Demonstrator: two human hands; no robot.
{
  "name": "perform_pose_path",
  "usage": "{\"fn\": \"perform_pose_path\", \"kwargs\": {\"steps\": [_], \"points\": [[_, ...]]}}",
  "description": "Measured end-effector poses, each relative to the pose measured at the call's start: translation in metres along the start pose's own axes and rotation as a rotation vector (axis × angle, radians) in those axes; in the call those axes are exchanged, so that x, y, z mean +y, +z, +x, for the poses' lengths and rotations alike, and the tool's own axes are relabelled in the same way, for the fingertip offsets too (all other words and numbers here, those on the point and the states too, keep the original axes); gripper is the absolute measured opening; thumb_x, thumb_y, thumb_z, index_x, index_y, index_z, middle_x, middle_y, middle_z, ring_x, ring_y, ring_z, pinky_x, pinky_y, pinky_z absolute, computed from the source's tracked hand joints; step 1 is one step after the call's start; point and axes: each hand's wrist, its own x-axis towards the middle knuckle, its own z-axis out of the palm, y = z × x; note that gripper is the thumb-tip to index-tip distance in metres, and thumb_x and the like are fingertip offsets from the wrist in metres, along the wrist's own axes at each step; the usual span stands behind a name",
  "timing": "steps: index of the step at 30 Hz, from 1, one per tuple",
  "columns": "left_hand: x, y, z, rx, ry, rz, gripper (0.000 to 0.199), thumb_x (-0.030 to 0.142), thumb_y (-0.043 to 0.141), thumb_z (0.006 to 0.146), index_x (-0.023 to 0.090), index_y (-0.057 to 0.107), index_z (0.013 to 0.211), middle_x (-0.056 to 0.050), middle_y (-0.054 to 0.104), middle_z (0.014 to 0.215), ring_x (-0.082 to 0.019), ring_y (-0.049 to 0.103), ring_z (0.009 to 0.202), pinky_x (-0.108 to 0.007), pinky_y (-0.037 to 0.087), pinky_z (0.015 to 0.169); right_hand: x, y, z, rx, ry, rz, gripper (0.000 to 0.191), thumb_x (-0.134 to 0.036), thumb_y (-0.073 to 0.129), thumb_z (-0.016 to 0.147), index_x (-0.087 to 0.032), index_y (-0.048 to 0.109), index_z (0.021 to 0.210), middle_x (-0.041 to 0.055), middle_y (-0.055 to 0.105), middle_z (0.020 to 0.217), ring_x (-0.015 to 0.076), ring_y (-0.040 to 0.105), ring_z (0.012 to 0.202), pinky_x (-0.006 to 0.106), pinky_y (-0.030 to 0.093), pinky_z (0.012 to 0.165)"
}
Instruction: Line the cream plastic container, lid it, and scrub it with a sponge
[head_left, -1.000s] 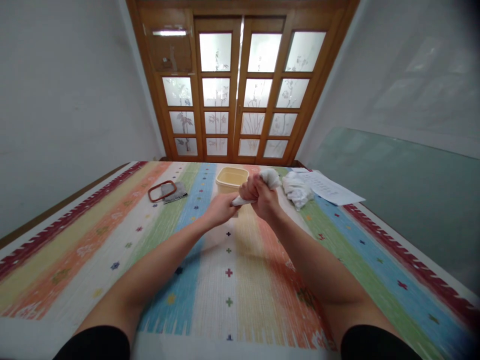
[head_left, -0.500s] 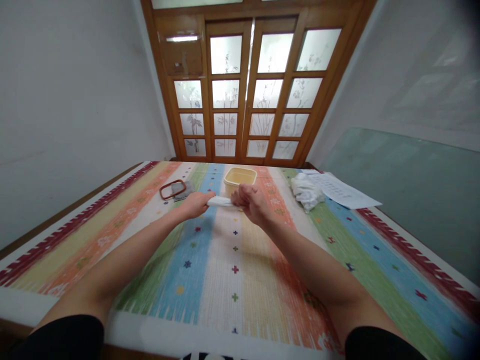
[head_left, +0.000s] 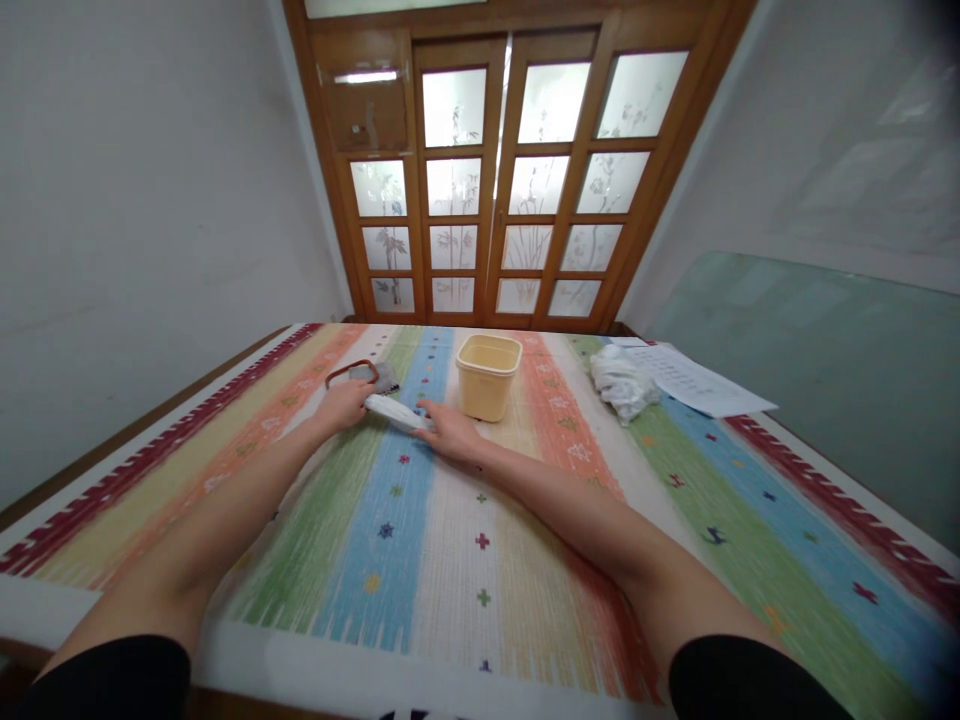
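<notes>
A strip of white cloth (head_left: 396, 411), folded or twisted long, stretches between my two hands over the blue stripe of the tablecloth. My left hand (head_left: 346, 402) is closed on its left end, just in front of a brown rounded frame (head_left: 352, 366) and a grey cloth (head_left: 385, 378). My right hand (head_left: 451, 434) grips the other end between thumb and fingers, lower and nearer to me. Just beyond my right hand stands a cream plastic tub (head_left: 487, 380), upright, with its top uncovered.
A striped tablecloth (head_left: 442, 560) covers the table. On the right lie a crumpled white cloth (head_left: 624, 382) and printed paper sheets (head_left: 701, 382). A pale green glass panel (head_left: 817, 370) leans along the right wall. Wooden doors (head_left: 491, 190) with frosted panes stand beyond the table.
Both hands have moved left with the white cloth, away from the front of the tub. The cloth now slants down to the right, and the tub shows fully.
</notes>
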Motion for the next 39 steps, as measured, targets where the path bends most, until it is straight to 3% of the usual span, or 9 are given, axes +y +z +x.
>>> {"fn": "perform_pose_path", "kwargs": {"steps": [4,8,14,17,22,25,28,31,39], "points": [[-0.010,0.015,-0.003,0.082,-0.033,0.072,0.037,0.013,0.059,0.081,0.021,0.070,0.115,-0.015,0.069,0.115,-0.033,0.062,0.114,-0.043,0.046,0.100,0.004,0.015,0.010,-0.027,-0.044,-0.108,0.034,-0.028,0.058,0.101,-0.024,0.064,0.134,0.0119,0.074,0.118,0.0277,0.067,0.109,0.035,0.048,0.089],[-0.025,0.030,-0.005,0.180,-0.142,0.080,0.055,0.015,0.061,0.081,0.020,0.062,0.136,-0.017,0.064,0.128,-0.036,0.055,0.126,-0.047,0.043,0.109,0.015,0.025,0.019,0.026,-0.010,-0.010,0.025,-0.020,0.055,0.101,-0.023,0.071,0.120,0.0092,0.075,0.117,0.0246,0.067,0.109,0.033,0.048,0.093],[-0.044,0.054,-0.002,0.184,-0.436,-0.142,0.031,0.029,0.056,0.092,0.019,0.072,0.116,-0.017,0.070,0.119,-0.034,0.061,0.120,-0.044,0.048,0.102,0.034,0.030,0.029,0.249,0.122,0.227,0.020,-0.018,0.055,0.097,-0.021,0.071,0.110,0.0071,0.076,0.109,0.0225,0.068,0.103,0.033,0.050,0.094],[-0.051,0.059,-0.002,0.279,-0.528,-0.273,0.029,0.035,0.053,0.096,0.021,0.074,0.111,-0.014,0.074,0.114,-0.032,0.066,0.109,-0.042,0.051,0.097,0.033,0.032,0.034,0.318,0.144,0.317,0.019,-0.021,0.056,0.095,-0.021,0.070,0.109,0.0055,0.076,0.105,0.0220,0.068,0.097,0.033,0.051,0.091],[-0.063,0.057,-0.007,0.503,-0.750,-0.536,0.035,0.040,0.053,0.097,0.019,0.073,0.115,-0.009,0.077,0.106,-0.026,0.070,0.093,-0.036,0.053,0.086,0.016,0.043,0.052,0.347,0.214,0.413,0.022,-0.029,0.054,0.097,-0.024,0.066,0.114,0.0015,0.075,0.095,0.0191,0.069,0.081,0.031,0.052,0.083],[-0.066,0.053,-0.011,0.640,-0.772,-0.619,0.035,0.041,0.050,0.098,0.018,0.073,0.110,-0.008,0.077,0.105,-0.024,0.070,0.094,-0.034,0.053,0.086,0.000,0.052,0.078,0.349,0.269,0.483,0.026,-0.030,0.047,0.099,-0.023,0.061,0.121,0.0021,0.074,0.102,0.0164,0.070,0.074,0.029,0.053,0.081],[-0.063,0.048,-0.013,0.736,-0.782,-0.633,0.035,0.041,0.048,0.099,0.019,0.070,0.115,-0.008,0.077,0.108,-0.023,0.070,0.097,-0.031,0.053,0.088,-0.019,0.061,0.110,0.392,0.340,0.469,0.030,-0.026,0.039,0.101,-0.022,0.058,0.124,0.0055,0.073,0.109,0.0185,0.071,0.087,0.031,0.053,0.086],[-0.058,0.045,-0.015,0.791,-0.812,-0.628,0.032,0.039,0.046,0.101,0.020,0.066,0.117,-0.007,0.076,0.107,-0.021,0.070,0.097,-0.031,0.053,0.089,-0.038,0.072,0.133,0.484,0.302,0.397,0.029,-0.022,0.039,0.101,-0.021,0.059,0.122,0.0088,0.071,0.117,0.0218,0.066,0.111,0.035,0.049,0.100],[-0.056,0.049,-0.011,0.873,-0.757,-0.412,0.023,0.031,0.052,0.099,0.019,0.065,0.114,-0.011,0.068,0.117,-0.025,0.064,0.111,-0.037,0.051,0.100,-0.063,0.101,0.125,0.097,-0.082,0.041,0.036,-0.019,0.049,0.100,-0.022,0.060,0.134,0.0109,0.058,0.139,0.0231,0.059,0.116,0.034,0.050,0.096]]}}
